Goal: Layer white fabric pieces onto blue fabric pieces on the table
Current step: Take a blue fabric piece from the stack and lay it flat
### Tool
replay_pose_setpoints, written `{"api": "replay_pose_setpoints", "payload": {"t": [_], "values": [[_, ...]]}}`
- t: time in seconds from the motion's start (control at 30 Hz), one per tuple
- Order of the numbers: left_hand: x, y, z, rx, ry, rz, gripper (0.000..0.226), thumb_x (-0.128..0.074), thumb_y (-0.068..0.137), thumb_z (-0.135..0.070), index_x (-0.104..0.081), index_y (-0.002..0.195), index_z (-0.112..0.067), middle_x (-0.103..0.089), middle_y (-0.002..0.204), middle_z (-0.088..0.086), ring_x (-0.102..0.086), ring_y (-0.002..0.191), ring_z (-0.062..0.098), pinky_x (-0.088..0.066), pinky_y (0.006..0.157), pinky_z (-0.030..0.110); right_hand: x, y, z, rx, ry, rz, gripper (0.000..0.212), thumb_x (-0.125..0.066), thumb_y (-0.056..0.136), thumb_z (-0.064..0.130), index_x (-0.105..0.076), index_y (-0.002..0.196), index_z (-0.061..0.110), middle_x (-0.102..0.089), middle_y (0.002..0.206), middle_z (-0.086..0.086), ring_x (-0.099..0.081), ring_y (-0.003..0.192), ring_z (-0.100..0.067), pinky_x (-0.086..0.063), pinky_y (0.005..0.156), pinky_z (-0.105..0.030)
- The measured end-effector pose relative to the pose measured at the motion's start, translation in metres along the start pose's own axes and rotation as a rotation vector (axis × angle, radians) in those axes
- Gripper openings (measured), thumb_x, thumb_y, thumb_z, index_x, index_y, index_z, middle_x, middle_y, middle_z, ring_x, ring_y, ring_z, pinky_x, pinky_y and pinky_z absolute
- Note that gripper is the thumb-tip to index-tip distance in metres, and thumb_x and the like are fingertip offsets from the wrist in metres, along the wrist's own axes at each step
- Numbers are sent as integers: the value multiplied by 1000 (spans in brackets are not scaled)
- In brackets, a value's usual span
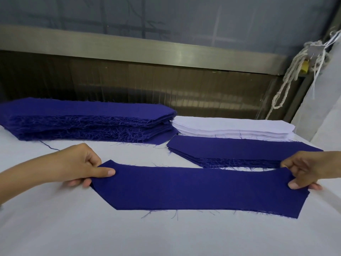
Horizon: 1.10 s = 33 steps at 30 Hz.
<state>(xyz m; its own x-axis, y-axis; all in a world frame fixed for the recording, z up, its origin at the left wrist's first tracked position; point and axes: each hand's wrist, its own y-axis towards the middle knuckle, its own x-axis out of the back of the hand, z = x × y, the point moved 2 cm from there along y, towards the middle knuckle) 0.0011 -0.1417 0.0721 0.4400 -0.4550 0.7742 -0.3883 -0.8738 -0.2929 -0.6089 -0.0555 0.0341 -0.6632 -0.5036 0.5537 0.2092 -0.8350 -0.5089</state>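
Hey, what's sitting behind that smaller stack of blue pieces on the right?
Directly behind the smaller blue stack sits the stack of white pieces, beside the tall blue stack. The white stack's lower front edge is hidden by the blue pieces.

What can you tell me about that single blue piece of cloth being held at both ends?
The single blue fabric piece is a long, deep-blue woven strip, cut at a slant at both lower corners, with loose threads fraying along its edges. It lies spread nearly flat on the white table, nearest the person. The left hand pinches its left end, the right hand its right end. No white piece lies on it yet.
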Motion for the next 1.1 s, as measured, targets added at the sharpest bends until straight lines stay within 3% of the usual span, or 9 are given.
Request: {"api": "replay_pose_setpoints", "payload": {"t": [0.17,0.23,0.37,0.5,0.6,0.7,0.83,1.0,1.1], "values": [[2,3,4,8,79,-66,53,-65,56,-73,-55,44,-22,-66,51,4,-46,36,11,-42,46,16,0,-4,3,-34,-32,-33,38,-85,82,31,-68,106,9,-58,63,-8,-58,49,-15,-45,51,-22],[5,3,8,21,137,-102,58,-62,52,-79,-55,44,-21,-66,50,3,-48,36,10,-43,46,15,-1,-5,6,-46,-50,-38,25,-86,80,35,-70,91,19,-60,63,-6,-57,48,-14,-44,50,-22],[15,3,18,69,264,-184,66,-55,46,-86,-58,48,-19,-67,49,-2,-50,35,4,-40,43,11,-1,-9,8,-93,-83,-84,31,-90,74,41,-63,73,25,-62,62,-8,-55,48,-14,-44,49,-22],[26,2,26,45,367,-282,72,-44,44,-91,-60,54,-22,-67,51,-12,-54,42,-2,-44,55,19,-2,-21,17,-147,-92,-122,34,-92,69,46,-67,79,26,-64,66,-7,-57,50,-14,-46,48,-23],[27,1,26,-46,379,-394,74,-37,45,-95,-61,55,-26,-63,51,-18,-61,54,2,-54,65,29,-4,-29,26,-181,-138,-193,39,-85,69,60,-70,87,29,-70,74,-5,-60,58,-11,-47,49,-25],[17,-1,18,-77,358,-403,79,-33,41,-100,-64,61,-31,-63,57,-23,-63,64,1,-57,73,33,-9,-34,34,-217,-212,-274,49,-83,61,72,-71,88,33,-71,77,0,-62,60,-7,-47,49,-23],[1,-5,8,-100,426,-401,86,-26,35,-107,-59,71,-35,-63,67,-27,-60,67,-3,-50,63,23,-18,-36,44,-275,-337,-327,55,-82,48,81,-66,79,40,-67,75,10,-58,59,-3,-44,50,-15],[-9,-7,1,-129,533,-437,84,-22,37,-105,-53,77,-39,-62,71,-19,-58,69,-5,-40,57,19,-24,-36,54,-228,-413,-323,55,-74,47,88,-60,69,40,-56,64,13,-48,59,-2,-38,59,-20],[-8,-8,-2,-69,487,-379,82,-27,35,-103,-56,78,-38,-62,71,-18,-59,69,-3,-42,58,18,-26,-37,58,-140,-426,-321,62,-72,52,89,-69,82,35,-60,74,14,-52,65,-4,-43,64,-22]]}}
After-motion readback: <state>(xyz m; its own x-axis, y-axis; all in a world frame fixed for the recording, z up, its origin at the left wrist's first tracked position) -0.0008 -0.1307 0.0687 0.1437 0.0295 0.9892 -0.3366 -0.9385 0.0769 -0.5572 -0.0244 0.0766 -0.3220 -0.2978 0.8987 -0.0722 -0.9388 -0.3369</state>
